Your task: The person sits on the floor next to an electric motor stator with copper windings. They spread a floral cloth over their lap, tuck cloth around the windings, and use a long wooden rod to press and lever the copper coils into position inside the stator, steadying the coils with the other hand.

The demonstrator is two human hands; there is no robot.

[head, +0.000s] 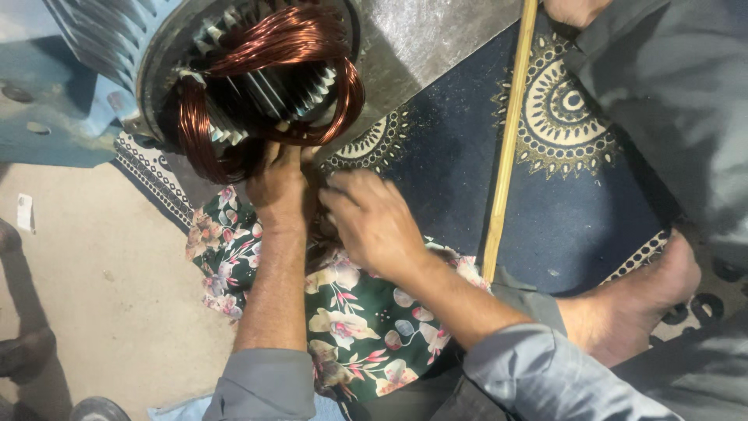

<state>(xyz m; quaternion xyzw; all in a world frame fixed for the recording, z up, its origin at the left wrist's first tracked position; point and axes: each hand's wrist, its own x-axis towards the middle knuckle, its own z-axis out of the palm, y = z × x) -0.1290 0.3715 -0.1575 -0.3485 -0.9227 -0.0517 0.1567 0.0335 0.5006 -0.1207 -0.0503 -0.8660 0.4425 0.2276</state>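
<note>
Coil (269,86) seating in stator (257,78), upper left. Left hand (276,183) grips the lower loop; right hand (370,218) half-curled, grasp unclear. Next likely needs firm tucking into slots.

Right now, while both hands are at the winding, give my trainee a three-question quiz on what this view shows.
1. True or false: the left hand touches the copper wire coils at the lower edge of the motor stator.
2. Which lies to the right of the right hand? A) a wooden stick B) a hammer C) a spool
3. Fill in: under both forearms lies a ____ -patterned cloth.

Key:
1. True.
2. A, the wooden stick running across the dark blue rug.
3. Floral; the floral cloth is dark green with pink flowers.
</note>
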